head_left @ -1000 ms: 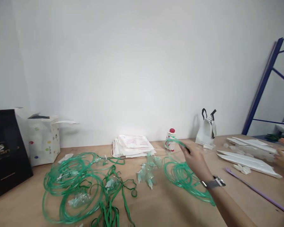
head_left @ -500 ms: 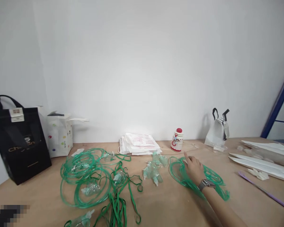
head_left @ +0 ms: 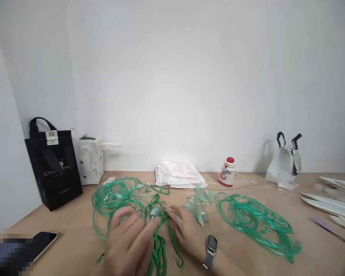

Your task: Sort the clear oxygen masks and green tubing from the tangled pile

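"2 findings: first, the right hand (head_left: 186, 230)?"
"Fingers slightly bent, tips touching green straps (head_left: 160, 249) at its 9 o'clock; grip cannot be told."
"And the left hand (head_left: 129, 241)?"
"Blurred, fingers partly curled, hold cannot be told. 1 tubing coil (head_left: 102, 202) lies at its 11 o'clock; the bottle (head_left: 227, 174) stands at the right hand's 1 o'clock."

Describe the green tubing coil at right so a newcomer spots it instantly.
Near the pale wall stands a red-capped white bottle. In front of it, to the right, the coil of green tubing lies on the brown tabletop. Unlike the left-side tubing, it lies apart from the dark green straps.
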Motion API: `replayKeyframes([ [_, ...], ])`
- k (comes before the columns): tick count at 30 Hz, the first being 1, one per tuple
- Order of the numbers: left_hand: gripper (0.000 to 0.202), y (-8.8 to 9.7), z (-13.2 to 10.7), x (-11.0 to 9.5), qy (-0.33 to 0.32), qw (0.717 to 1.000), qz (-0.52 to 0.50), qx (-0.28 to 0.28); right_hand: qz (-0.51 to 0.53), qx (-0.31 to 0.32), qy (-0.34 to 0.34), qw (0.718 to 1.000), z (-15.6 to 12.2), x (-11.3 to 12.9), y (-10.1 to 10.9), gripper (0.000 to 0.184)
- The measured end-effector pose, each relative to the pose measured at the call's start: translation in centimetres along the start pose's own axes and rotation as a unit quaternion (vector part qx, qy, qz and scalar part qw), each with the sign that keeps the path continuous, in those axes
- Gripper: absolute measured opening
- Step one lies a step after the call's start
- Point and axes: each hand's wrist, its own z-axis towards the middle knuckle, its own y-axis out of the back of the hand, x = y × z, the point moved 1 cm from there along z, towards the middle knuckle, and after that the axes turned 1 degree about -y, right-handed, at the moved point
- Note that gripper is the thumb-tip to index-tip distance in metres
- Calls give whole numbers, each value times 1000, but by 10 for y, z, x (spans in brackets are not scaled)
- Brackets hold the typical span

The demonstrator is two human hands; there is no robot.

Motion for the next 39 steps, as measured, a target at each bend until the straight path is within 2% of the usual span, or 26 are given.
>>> replayKeyframes([
  [1,18,-2,18,-1,-16,995,100,10,24,21,3,999,4,8,-8,54],
  [3,23,-2,47,2,-31,963,268,-27,81,45,-20,996,15,15,-23,59],
  [6,30,5,66,16,-8,952,299,-59,168,38,-82,982,35,14,-45,56],
  [9,27,15,65,25,6,950,304,-76,213,10,-111,971,47,8,-62,39],
  [11,25,19,62,26,6,948,309,-82,250,-13,-124,960,50,6,-69,30],
  [14,26,20,59,24,9,948,306,-81,323,-61,-155,932,50,5,-68,27],
  [18,26,15,57,20,4,956,286,-71,432,-119,-228,864,63,0,-44,35],
  [21,25,9,70,5,0,964,257,-64,513,-135,-252,810,90,-2,-2,43],
  [23,26,6,88,-18,-5,970,236,-58,561,-131,-245,780,110,1,35,45],
  [26,30,1,116,-68,-35,975,215,-47,622,-126,-221,740,129,13,88,38],
  [27,32,-1,123,-85,-46,976,207,-46,676,-121,-208,696,131,18,101,34],
  [28,32,-2,127,-101,-59,980,186,-43,711,-119,-196,665,131,23,110,30],
  [30,30,-7,129,-125,-76,984,158,-32,743,-106,-181,636,126,33,120,25],
  [32,26,-13,124,-137,-86,982,170,-16,742,-81,-179,641,119,40,120,25],
  [35,23,-21,116,-140,-94,968,232,0,730,-56,-185,655,115,45,114,27],
  [37,24,-24,113,-138,-87,962,258,14,738,-48,-187,646,116,47,111,31],
  [39,25,-26,113,-137,-70,964,252,38,756,-41,-186,626,118,48,110,31],
])
